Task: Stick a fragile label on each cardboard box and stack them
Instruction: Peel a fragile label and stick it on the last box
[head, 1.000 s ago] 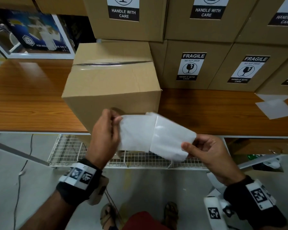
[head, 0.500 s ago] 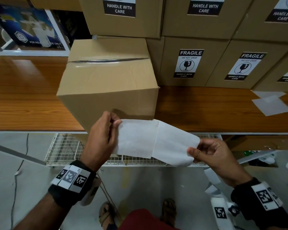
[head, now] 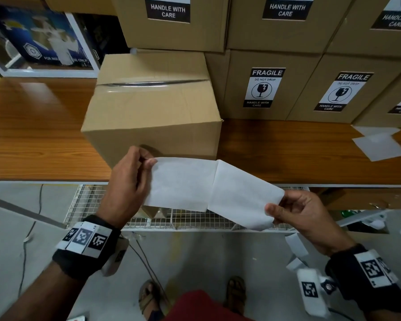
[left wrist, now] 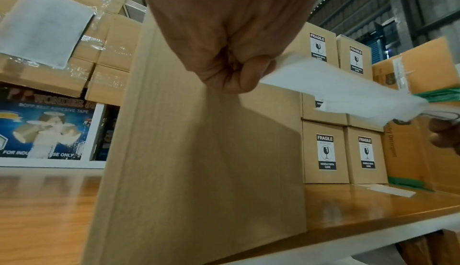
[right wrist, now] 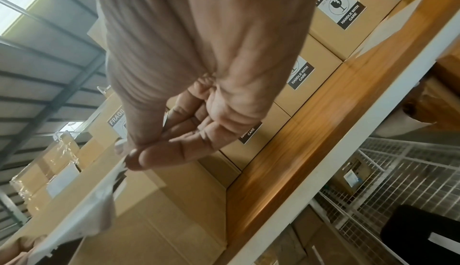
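The left hand (head: pixel 127 188) pinches the left end of a white label strip (head: pixel 208 188) between thumb and curled fingers (left wrist: pixel 239 80); the right hand (head: pixel 303 214) pinches the opposite end, thumb pressed against the forefinger (right wrist: pixel 159 157) with the other fingers lying loosely alongside. Between the two hands the strip hangs stretched, its long axis running left to right with the right end lower, its white back toward the head camera. A seam partway along shows two layers overlapping, which I take to be label and backing coming apart, though the printed side is barely visible.

Just beyond the strip, away from the person, stands the unlabelled cardboard box (head: pixel 153 117) on the wooden table (head: pixel 33 140), its plain front face at the table's near edge. The left hand is the nearer one, close in front of that face's lower part; the right hand sits off past the box's right corner. The coming move likely calls for carrying the freed label forward and up onto that face.

Behind and to the right, labelled boxes (head: pixel 264 89) are stacked two high. Loose white sheets (head: pixel 380 147) lie on the table at right.
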Available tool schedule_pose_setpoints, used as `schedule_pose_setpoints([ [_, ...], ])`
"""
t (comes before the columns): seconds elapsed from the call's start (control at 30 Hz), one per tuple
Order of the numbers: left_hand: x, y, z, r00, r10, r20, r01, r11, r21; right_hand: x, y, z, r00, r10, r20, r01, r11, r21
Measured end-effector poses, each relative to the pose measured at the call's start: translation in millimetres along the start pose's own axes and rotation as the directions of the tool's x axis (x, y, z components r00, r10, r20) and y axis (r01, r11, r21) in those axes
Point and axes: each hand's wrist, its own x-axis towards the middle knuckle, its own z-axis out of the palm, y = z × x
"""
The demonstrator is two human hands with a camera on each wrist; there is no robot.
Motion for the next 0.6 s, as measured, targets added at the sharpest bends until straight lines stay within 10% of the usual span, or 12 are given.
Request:
schedule_pose_setpoints([
  [0.33, -4, -27, -21, 0.995, -0.056, -0.086, 0.058, 0.998, 0.015, -10, 6, -34, 0.993, 0.03, -0.114, -0.032, 0.999, -0.019],
  [0.6, -13, 25, 24, 0.996, 0.031, 0.087, -0.022, 0.994, -0.104, -27, 8, -59, 0.942, -0.006, -0.336, 0.007, 1.0, 0.004],
])
